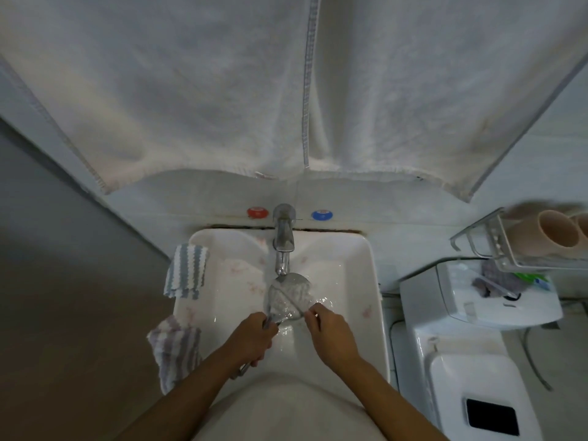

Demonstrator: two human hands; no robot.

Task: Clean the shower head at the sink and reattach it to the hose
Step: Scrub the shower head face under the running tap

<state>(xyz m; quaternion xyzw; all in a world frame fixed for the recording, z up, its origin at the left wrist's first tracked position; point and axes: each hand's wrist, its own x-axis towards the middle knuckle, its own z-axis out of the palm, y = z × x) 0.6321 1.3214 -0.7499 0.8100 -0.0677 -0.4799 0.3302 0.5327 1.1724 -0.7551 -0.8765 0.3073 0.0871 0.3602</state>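
Left hand (251,337) grips the handle of the shower head (290,296) inside the sink (369,265). Long axis runs 7 to 1 o'clock, face up under the tap (283,237). Right hand (327,332) pinches the head's 4 o'clock rim.

The sink (366,259) is white with faint pink marks. The shower head (291,297) and tap (283,230) are silvery chrome. One knob (257,212) is red, the other knob (322,214) blue. One cloth (187,270) has grey-blue and white wavy stripes; another cloth (175,348) has mauve stripes. The towels (191,90) are off-white with grey stitching. The cups (553,232) are beige.
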